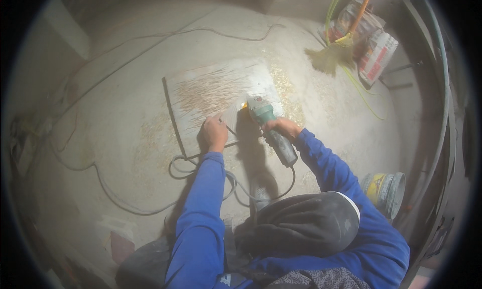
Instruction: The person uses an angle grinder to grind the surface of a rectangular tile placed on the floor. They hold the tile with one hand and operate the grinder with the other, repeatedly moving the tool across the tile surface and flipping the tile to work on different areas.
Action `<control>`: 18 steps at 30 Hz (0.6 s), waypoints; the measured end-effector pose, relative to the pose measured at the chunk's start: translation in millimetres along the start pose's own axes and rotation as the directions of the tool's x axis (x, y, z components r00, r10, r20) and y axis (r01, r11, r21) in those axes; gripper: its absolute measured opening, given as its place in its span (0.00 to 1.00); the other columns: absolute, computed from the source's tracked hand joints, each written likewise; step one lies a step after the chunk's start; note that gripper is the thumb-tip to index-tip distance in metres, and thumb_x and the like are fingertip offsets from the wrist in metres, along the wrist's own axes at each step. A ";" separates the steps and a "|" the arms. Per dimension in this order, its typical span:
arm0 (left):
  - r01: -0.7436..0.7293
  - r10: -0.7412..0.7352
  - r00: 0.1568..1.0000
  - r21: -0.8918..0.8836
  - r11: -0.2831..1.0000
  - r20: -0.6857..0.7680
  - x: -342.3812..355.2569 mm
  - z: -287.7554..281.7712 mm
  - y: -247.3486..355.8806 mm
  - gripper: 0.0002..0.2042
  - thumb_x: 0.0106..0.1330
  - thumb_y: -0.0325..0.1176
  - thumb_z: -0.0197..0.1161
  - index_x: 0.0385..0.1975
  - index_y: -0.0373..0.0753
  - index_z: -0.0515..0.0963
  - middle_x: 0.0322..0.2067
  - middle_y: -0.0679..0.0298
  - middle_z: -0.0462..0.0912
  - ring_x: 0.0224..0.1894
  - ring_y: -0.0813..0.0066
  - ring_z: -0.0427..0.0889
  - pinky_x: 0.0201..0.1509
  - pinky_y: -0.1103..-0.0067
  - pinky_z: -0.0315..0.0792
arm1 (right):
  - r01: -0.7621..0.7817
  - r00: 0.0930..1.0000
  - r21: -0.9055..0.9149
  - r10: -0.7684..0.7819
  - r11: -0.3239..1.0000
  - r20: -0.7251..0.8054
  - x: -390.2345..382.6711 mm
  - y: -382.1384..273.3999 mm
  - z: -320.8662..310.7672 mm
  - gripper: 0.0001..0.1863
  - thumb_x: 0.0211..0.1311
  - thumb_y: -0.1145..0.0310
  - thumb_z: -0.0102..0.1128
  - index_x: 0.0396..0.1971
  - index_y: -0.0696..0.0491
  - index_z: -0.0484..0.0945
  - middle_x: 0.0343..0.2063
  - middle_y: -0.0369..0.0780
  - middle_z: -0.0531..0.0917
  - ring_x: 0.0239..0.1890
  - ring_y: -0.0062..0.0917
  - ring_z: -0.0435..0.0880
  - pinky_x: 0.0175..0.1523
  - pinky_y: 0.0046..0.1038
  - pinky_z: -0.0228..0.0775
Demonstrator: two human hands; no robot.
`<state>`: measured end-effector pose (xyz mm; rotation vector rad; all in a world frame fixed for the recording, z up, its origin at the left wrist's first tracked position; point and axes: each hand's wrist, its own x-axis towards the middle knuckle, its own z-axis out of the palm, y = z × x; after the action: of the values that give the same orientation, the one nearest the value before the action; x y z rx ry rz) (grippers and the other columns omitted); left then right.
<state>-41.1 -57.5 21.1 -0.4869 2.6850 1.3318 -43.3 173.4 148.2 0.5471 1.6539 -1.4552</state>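
A pale, flat slab (191,133) lies on the floor in front of me, its face scored with many thin brownish lines. My right hand (282,128) is wrapped round the body of a green and grey angle grinder (269,119). The grinder's head is over the right part of the slab, with a small yellow-orange patch at its side; whether the disc touches the slab is unclear. Left of the grinder, my left hand (216,133) rests on the slab's near part. Its fingers are bent and drawn together, and a thin dark line shows beside the fingertips.
The grinder's cord (293,181) loops over the floor between the slab and my knees. Longer cables (135,58) cross the floor at left and behind. A broom (331,55) and bags (377,55) stand at the far right. A bucket (384,191) lies beside my right arm. Dust hazes the view.
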 end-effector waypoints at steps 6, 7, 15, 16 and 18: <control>-0.082 0.082 0.993 0.004 0.997 -0.080 0.6 8.1 -8.7 0.17 0.56 0.30 0.73 0.48 0.44 0.87 0.32 0.54 0.81 0.41 0.55 0.82 0.47 0.64 0.75 | -0.003 1.000 0.014 0.003 1.000 0.008 2.0 1.6 -4.0 0.21 0.55 0.64 0.67 0.46 0.61 0.79 0.39 0.42 0.82 0.35 0.29 0.84 0.43 0.33 0.79; -0.077 0.077 0.994 0.002 0.997 -0.081 0.7 8.5 -9.2 0.17 0.56 0.30 0.73 0.48 0.44 0.87 0.32 0.54 0.81 0.40 0.55 0.82 0.47 0.64 0.75 | -0.003 1.000 0.009 0.003 1.000 0.012 4.0 1.1 -3.6 0.21 0.55 0.65 0.67 0.46 0.61 0.79 0.39 0.42 0.82 0.35 0.29 0.84 0.43 0.33 0.79; -0.054 0.055 0.997 0.020 0.998 -0.061 0.8 6.8 -6.8 0.17 0.57 0.30 0.73 0.49 0.44 0.87 0.31 0.55 0.81 0.40 0.56 0.83 0.47 0.64 0.75 | -0.011 1.000 0.080 0.009 0.997 0.025 8.1 6.6 -2.1 0.22 0.54 0.62 0.68 0.46 0.58 0.77 0.35 0.42 0.82 0.30 0.29 0.84 0.38 0.33 0.80; -0.042 0.044 0.997 0.023 0.999 -0.056 0.9 6.4 -5.9 0.17 0.57 0.30 0.73 0.49 0.44 0.87 0.32 0.55 0.81 0.40 0.56 0.82 0.47 0.64 0.75 | -0.008 1.000 0.073 0.006 0.997 0.018 7.3 6.7 -2.5 0.22 0.54 0.62 0.68 0.46 0.58 0.77 0.35 0.42 0.82 0.30 0.29 0.84 0.38 0.33 0.80; -0.018 0.019 0.999 0.021 1.000 -0.026 0.9 4.8 -5.4 0.17 0.58 0.31 0.72 0.49 0.44 0.86 0.34 0.55 0.81 0.42 0.56 0.82 0.49 0.64 0.75 | -0.004 1.000 0.061 0.003 0.998 0.018 5.0 6.2 -4.5 0.22 0.54 0.63 0.68 0.46 0.59 0.78 0.35 0.42 0.82 0.32 0.29 0.84 0.39 0.33 0.80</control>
<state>-40.4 -57.0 13.9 -0.4814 2.7281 1.3101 -42.5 178.1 140.4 0.5685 1.5982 -1.5082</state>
